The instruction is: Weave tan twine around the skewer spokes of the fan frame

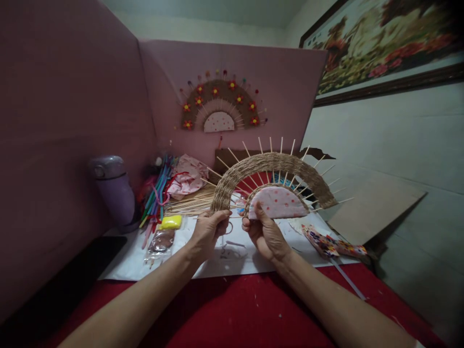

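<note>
Your left hand is clenched on the left foot of the arc, thumb on top, with the fingers curled under and out of sight. Your right hand pinches the lower left corner of the pink dotted half-disc at the arc's centre, and its fingertips are hidden behind the cloth. You hold the piece upright above the desk, over the far part of the white sheet, and its sticks fan out past the weave. In the gap between arc and half-disc, something red and something blue show, too covered to name. A thin loop sits just below your left thumb; you cannot tell what it joins.

Far left, a purple bottle stands against the pink board. Beside it lie pipe cleaners, a yellow block and a clear bag of something brown and blurred. A bundle of loose sticks lies beyond your left hand, partly hidden by the arc. A finished fan with red flowers hangs on the far board.

On the right, a floral strip lies at the sheet's edge and cardboard leans on the wall. A framed picture is cut off at the top and right. Any print on the bottle or bag is too small to read.
</note>
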A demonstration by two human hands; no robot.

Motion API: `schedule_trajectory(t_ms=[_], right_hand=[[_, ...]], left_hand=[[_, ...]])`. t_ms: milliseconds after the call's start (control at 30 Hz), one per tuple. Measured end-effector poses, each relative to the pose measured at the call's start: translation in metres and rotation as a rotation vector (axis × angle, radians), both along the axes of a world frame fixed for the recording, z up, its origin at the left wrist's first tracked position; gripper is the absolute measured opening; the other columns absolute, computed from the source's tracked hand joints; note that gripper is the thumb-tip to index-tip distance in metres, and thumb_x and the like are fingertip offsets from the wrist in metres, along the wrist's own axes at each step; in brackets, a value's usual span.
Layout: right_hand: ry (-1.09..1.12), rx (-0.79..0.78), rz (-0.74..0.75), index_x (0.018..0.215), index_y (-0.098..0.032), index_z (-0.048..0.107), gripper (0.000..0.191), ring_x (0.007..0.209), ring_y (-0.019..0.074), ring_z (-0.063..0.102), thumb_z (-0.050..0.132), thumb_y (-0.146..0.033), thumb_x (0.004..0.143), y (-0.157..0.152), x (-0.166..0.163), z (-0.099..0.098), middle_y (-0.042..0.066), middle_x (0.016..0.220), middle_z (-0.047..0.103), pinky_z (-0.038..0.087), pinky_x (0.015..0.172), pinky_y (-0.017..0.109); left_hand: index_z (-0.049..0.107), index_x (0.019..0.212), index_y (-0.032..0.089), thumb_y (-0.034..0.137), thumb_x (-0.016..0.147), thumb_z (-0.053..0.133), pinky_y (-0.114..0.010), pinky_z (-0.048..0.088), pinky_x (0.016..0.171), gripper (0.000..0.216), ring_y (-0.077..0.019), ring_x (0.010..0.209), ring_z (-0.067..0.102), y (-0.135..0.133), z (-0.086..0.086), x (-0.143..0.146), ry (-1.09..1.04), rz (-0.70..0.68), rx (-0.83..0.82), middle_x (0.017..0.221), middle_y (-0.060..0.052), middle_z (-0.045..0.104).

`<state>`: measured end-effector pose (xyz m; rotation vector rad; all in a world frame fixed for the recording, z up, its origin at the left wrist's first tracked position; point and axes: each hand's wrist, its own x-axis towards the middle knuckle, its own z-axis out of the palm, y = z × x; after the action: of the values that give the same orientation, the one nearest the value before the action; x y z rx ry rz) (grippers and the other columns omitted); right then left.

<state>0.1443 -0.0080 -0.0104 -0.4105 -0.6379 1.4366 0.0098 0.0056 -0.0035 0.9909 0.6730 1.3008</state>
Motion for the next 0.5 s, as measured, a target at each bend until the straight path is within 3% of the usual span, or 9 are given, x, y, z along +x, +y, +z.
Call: schedule_trajectory(t_ms=[233, 500], right_hand=[[0.009, -0.012, 0.017, 0.072, -0.016, 0.060, 0.025, 0.048, 0.0072, 0.054, 0.076, -0.034, 0.064, 0.0024, 0.0016, -0.0021, -0.004, 0.058, 0.061, 0.044, 0.044, 0.017], [0.044, -0.022, 0.044, 0.072, -0.016, 0.060, 0.024, 0.048, 0.0067, 0.054, 0.076, -0.033, 0.066, 0.0045, 0.0043, -0.0027, -0.003, 0.059, 0.061, 0.043, 0.043, 0.016]], left_hand=[[0.061, 0.067, 0.009, 0.019, 0.061, 0.066, -0.020, 0.018, 0.041, 0.012, -0.0038, 0.043, 0.031, 0.0005, 0.0002, -0.0010, -0.027, -0.065, -0.030, 0.050, 0.004, 0.043], [0.051, 0.057, 0.013, 0.023, 0.063, 0.066, -0.019, 0.024, 0.042, 0.019, -0.0048, 0.046, 0.037, -0.0003, 0.0013, -0.0041, -0.078, -0.069, -0.066, 0.054, 0.003, 0.047]])
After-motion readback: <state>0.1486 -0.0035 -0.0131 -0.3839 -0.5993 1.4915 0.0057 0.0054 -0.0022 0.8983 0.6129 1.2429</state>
